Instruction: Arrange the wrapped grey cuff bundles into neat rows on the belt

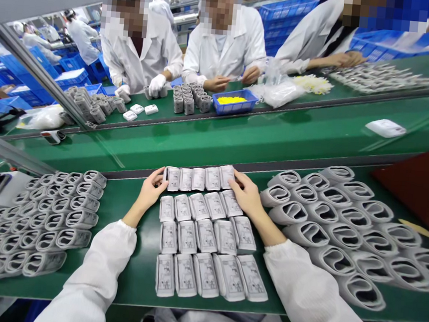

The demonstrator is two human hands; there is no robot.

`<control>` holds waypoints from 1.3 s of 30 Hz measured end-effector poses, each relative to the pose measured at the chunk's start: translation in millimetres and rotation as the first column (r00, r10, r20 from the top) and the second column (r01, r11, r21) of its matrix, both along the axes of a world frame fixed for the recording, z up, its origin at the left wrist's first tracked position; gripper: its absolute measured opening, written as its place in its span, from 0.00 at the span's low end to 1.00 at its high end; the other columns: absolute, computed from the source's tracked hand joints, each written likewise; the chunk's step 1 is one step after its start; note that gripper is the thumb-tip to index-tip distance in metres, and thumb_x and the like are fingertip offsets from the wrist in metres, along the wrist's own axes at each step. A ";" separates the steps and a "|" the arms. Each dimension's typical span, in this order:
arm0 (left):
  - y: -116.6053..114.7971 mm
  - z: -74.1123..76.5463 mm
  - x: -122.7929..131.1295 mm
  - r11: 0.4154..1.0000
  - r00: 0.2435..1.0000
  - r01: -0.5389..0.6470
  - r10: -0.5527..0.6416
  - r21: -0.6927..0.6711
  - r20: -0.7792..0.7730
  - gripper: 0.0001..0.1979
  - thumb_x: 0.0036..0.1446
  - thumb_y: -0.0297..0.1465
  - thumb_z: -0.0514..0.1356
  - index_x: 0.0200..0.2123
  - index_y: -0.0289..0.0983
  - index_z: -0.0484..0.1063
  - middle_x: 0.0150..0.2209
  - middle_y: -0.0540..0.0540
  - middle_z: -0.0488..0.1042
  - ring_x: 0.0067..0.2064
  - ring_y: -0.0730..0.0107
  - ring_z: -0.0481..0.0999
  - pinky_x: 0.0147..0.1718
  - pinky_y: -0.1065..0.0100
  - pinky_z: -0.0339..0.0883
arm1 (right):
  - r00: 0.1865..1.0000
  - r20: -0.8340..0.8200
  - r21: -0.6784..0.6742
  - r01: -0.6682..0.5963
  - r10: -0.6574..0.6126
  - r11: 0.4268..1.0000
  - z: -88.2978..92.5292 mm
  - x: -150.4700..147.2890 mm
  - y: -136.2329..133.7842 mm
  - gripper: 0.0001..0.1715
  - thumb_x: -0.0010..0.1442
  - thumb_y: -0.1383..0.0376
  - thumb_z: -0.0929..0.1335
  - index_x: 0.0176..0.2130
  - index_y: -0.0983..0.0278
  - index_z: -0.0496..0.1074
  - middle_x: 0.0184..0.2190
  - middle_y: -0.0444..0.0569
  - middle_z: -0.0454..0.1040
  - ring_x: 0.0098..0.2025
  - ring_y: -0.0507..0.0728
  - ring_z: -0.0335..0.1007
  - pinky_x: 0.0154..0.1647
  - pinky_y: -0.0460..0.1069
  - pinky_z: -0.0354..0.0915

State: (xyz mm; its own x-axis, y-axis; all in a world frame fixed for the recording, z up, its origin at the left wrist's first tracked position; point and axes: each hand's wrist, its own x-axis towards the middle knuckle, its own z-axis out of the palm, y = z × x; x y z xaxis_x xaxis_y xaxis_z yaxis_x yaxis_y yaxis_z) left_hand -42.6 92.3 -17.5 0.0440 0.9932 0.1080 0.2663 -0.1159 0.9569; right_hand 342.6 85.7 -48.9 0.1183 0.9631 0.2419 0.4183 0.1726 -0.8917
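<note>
Several rolled grey cuffs with printed faces, like blood-pressure cuffs, lie in rows on the green table before me. My left hand (152,189) grips the left end of the farthest row of rolled cuffs (198,179), its thumb on the near side. At that row's right end, my right hand (247,193) presses in with its thumb over the end cuff. The row is squeezed side by side between both hands. Nearer to me lie more rows: one row (199,206) just below the hands, then a middle row (206,235), and the nearest row (210,276) by the table edge.
Rolled cuffs standing on edge (36,220) fill the left side, and larger rolls (340,227) fill the right. A green conveyor belt (216,136) runs beyond, carrying a white packet (385,128). Co-workers sit across it, near a blue tray (234,102) of yellow pieces.
</note>
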 end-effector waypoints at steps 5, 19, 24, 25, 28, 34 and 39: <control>0.6 -1.5 0.4 1.000 1.000 -0.004 0.005 0.015 -0.027 0.42 0.63 0.57 0.75 0.69 0.35 0.78 0.50 0.35 0.91 0.45 0.56 0.89 0.43 0.60 0.82 | 1.000 0.018 0.004 -0.003 0.003 1.000 0.2 0.7 -0.1 0.45 0.71 0.37 0.69 0.71 0.61 0.82 0.47 0.54 0.85 0.42 0.65 0.77 0.50 0.62 0.79; -0.3 -2.9 0.7 1.000 1.000 0.002 -0.002 0.017 -0.029 0.41 0.63 0.55 0.75 0.69 0.36 0.78 0.55 0.33 0.90 0.53 0.50 0.90 0.52 0.55 0.84 | 1.000 0.002 -0.008 -0.002 0.002 1.000 -1.0 1.8 -1.8 0.42 0.70 0.41 0.71 0.71 0.61 0.83 0.49 0.56 0.87 0.44 0.67 0.80 0.53 0.63 0.80; 1.4 -5.8 0.2 1.000 1.000 0.018 -0.018 0.025 -0.009 0.44 0.63 0.60 0.74 0.70 0.37 0.77 0.54 0.33 0.90 0.53 0.50 0.90 0.53 0.54 0.84 | 0.999 0.030 -0.006 0.015 -0.015 1.000 -4.3 5.5 -2.1 0.43 0.69 0.42 0.71 0.71 0.62 0.83 0.49 0.56 0.87 0.44 0.67 0.79 0.53 0.63 0.79; 1.8 -6.5 0.1 0.999 1.000 0.023 -0.023 0.027 -0.005 0.44 0.63 0.60 0.74 0.70 0.37 0.77 0.54 0.34 0.90 0.52 0.50 0.90 0.53 0.53 0.84 | 0.999 0.033 -0.005 0.016 -0.016 1.000 -4.5 6.1 -2.3 0.43 0.69 0.42 0.71 0.72 0.61 0.83 0.49 0.56 0.87 0.44 0.67 0.79 0.53 0.63 0.79; 3.3 -8.8 -0.3 0.999 0.999 0.037 -0.038 0.036 0.004 0.44 0.62 0.61 0.75 0.69 0.38 0.77 0.53 0.35 0.90 0.52 0.51 0.90 0.53 0.53 0.84 | 0.999 0.044 -0.004 0.021 -0.021 1.000 -4.0 7.2 -3.3 0.41 0.70 0.41 0.71 0.71 0.59 0.83 0.49 0.55 0.87 0.44 0.67 0.79 0.53 0.63 0.80; 6.1 -12.4 -0.7 0.997 0.998 0.059 -0.059 0.058 0.004 0.44 0.62 0.62 0.75 0.69 0.38 0.78 0.52 0.35 0.90 0.52 0.50 0.90 0.54 0.53 0.84 | 0.997 0.064 -0.002 0.034 -0.034 0.999 -2.5 8.2 -5.6 0.39 0.72 0.44 0.71 0.72 0.58 0.82 0.53 0.54 0.87 0.45 0.66 0.81 0.52 0.63 0.81; 7.0 -14.5 -0.1 0.995 0.998 0.069 -0.068 0.075 -0.013 0.42 0.65 0.61 0.73 0.69 0.38 0.78 0.53 0.35 0.89 0.52 0.52 0.90 0.55 0.53 0.84 | 0.997 0.080 -0.003 0.020 -0.020 1.000 -3.0 10.9 -7.2 0.39 0.73 0.44 0.71 0.73 0.60 0.81 0.54 0.56 0.88 0.47 0.67 0.82 0.55 0.64 0.81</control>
